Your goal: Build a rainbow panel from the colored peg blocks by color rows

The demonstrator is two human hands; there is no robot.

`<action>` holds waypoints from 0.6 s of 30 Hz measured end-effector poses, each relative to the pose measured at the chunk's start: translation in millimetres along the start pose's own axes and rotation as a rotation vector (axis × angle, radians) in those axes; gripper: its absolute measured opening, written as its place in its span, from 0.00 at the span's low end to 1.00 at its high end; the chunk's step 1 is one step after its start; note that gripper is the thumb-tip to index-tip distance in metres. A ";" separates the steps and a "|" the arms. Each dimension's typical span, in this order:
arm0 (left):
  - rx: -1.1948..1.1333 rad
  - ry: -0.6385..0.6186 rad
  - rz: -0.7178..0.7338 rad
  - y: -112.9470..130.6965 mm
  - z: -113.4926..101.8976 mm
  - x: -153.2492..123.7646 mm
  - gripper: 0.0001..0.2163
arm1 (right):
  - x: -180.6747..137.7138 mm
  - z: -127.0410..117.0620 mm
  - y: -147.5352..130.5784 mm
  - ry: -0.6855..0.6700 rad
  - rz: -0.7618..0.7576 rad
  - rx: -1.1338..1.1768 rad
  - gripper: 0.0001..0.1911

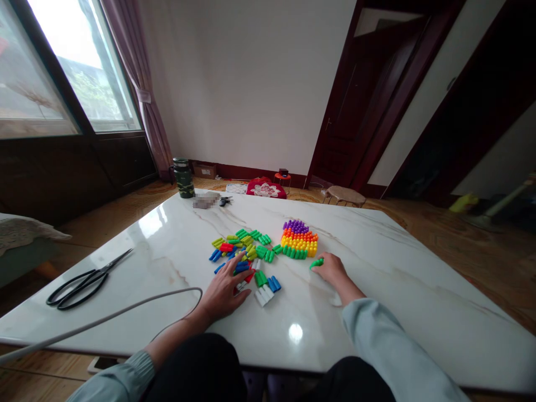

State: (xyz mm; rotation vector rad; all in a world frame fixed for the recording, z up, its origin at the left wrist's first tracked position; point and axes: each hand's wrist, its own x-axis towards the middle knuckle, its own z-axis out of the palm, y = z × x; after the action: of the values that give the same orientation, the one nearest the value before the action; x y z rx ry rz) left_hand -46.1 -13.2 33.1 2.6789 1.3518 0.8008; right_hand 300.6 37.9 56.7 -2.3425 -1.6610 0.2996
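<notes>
My left hand (225,289) lies flat with fingers spread on the white marble table (377,290), fingertips on a loose heap of coloured plastic pegs (245,251). My right hand (330,268) is closed in a pinch on a green peg (316,262), just below an assembled block of pegs (299,239) with purple, orange, yellow and green rows. White and blue pegs (267,289) lie between my hands.
Black scissors (86,279) lie at the table's left. A grey cable (109,318) curves across the near left. A dark green bottle (183,177) and keys (225,200) sit at the far edge. A stool (345,195) stands beyond.
</notes>
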 end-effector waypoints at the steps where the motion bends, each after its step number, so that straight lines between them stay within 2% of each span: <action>1: 0.000 0.002 0.001 -0.2 0.3 0.0 0.21 | -0.3 1.2 0.1 0.023 -0.013 0.005 0.16; 5: 0.001 0.025 0.012 -0.9 0.7 -0.6 0.21 | -1.1 5.5 -3.9 0.097 -0.039 0.025 0.11; 11: 0.001 0.023 0.008 -1.9 1.5 -1.4 0.22 | -5.6 2.9 -10.1 0.104 0.100 0.028 0.19; 13: 0.002 0.017 0.007 -2.1 2.2 -1.4 0.22 | -7.7 1.1 -10.6 0.089 0.099 0.044 0.20; 18: 0.002 0.004 -0.005 -2.7 2.7 -1.1 0.22 | -7.5 1.8 -6.9 0.074 0.023 0.100 0.12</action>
State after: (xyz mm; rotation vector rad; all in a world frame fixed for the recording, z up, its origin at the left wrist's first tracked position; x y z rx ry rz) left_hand -47.4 -11.8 29.7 2.6763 1.3598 0.8046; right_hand 291.4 33.1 57.4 -2.2723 -1.5500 0.2906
